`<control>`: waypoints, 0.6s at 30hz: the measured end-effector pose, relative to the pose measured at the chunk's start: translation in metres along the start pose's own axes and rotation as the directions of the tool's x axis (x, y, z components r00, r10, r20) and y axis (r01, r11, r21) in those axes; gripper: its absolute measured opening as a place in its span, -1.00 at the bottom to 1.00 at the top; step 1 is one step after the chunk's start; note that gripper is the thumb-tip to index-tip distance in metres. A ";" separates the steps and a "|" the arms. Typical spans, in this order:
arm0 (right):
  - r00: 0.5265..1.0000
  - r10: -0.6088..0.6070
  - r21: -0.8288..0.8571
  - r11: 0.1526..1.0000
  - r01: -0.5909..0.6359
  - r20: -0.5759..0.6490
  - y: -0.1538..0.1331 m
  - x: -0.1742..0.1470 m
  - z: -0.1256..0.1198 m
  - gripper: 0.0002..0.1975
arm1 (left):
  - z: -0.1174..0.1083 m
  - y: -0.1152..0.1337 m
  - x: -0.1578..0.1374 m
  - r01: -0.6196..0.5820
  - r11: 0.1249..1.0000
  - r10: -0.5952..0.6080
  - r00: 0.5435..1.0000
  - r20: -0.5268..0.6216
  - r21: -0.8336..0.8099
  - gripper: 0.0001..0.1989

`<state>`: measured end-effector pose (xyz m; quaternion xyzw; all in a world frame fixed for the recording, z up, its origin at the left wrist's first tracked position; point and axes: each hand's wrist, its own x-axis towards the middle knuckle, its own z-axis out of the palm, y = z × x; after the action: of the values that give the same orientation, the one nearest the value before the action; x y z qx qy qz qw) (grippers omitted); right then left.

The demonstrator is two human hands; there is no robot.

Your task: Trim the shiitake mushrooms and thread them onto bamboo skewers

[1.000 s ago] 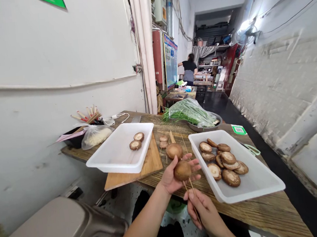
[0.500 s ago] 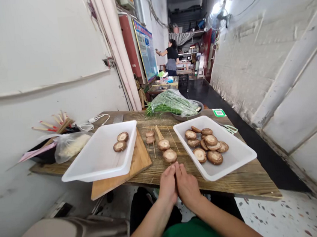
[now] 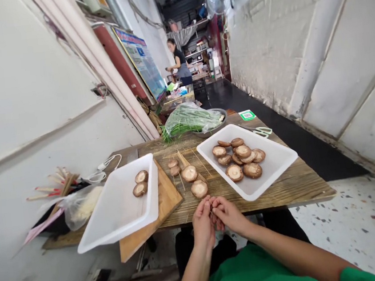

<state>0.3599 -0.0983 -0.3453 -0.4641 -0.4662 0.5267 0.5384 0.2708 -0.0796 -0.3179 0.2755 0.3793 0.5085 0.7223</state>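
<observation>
My left hand (image 3: 202, 221) and my right hand (image 3: 227, 213) meet at the table's front edge, fingers closed and pinched together. Whatever lies between the fingertips is too small and covered to make out. Just beyond them sit two mushrooms, a nearer one (image 3: 199, 189) and a farther one (image 3: 189, 173), pale undersides up. Thin wooden skewers (image 3: 182, 158) lie behind these. To their left, two smaller mushrooms (image 3: 174, 167) rest near a skewer. The right white tray (image 3: 278, 160) holds several mushrooms (image 3: 243, 151); two mushrooms (image 3: 140, 183) lie in the left white tray (image 3: 114, 210).
A wooden board (image 3: 166, 196) sits under the left tray. Bagged green stalks (image 3: 192, 120) lie over a bowl at the back. Scissors (image 3: 262, 131) are behind the right tray. A plastic bag (image 3: 82, 207) and a black container (image 3: 50, 224) stand far left. A person (image 3: 180, 63) stands farther back.
The view has tilted and swung right. My hands have turned from lying side by side, fingers forward, to fingertips pinched together. The mushrooms keep their places; the person behind has lowered an arm.
</observation>
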 end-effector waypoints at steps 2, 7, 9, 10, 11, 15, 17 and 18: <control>1.000 0.003 0.029 1.000 -0.003 0.002 0.002 0.002 0.000 -0.75 | 0.002 0.000 -0.002 0.008 1.000 -0.008 1.000 0.007 0.006 -0.66; 0.999 0.012 0.007 1.000 -0.013 0.049 -0.001 0.000 -0.001 -0.68 | 0.004 -0.001 -0.005 -0.022 0.998 0.021 1.000 0.019 0.054 -0.65; 0.998 0.007 -0.017 1.000 -0.006 0.063 -0.001 -0.001 -0.001 -0.64 | 0.003 -0.002 -0.005 -0.037 0.995 0.034 0.999 0.034 0.094 -0.64; 0.998 0.002 -0.031 1.000 0.000 0.066 -0.001 -0.001 -0.001 -0.62 | 0.002 -0.003 -0.005 -0.041 0.993 0.037 0.998 0.042 0.107 -0.63; 0.998 -0.001 -0.041 0.999 0.004 0.067 0.000 0.000 -0.001 -0.61 | 0.002 -0.004 -0.005 -0.044 0.993 0.039 0.998 0.046 0.113 -0.62; 0.997 -0.008 -0.053 0.999 0.012 0.080 0.001 -0.001 -0.001 -0.57 | 0.001 -0.006 -0.003 -0.054 0.991 0.049 0.998 0.040 0.119 -0.59; 0.995 -0.015 -0.071 0.997 0.022 0.095 -0.001 -0.002 -0.001 -0.56 | 0.001 -0.006 -0.003 -0.072 0.989 0.067 0.997 0.042 0.127 -0.60; 0.995 -0.023 -0.094 0.995 0.033 0.099 -0.002 -0.002 -0.001 -0.55 | 0.001 -0.006 -0.004 -0.087 0.987 0.082 0.996 0.043 0.133 -0.61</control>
<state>0.3615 -0.1008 -0.3439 -0.4563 -0.5234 0.5182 0.4993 0.2743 -0.0849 -0.3212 0.3489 0.3874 0.5065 0.6868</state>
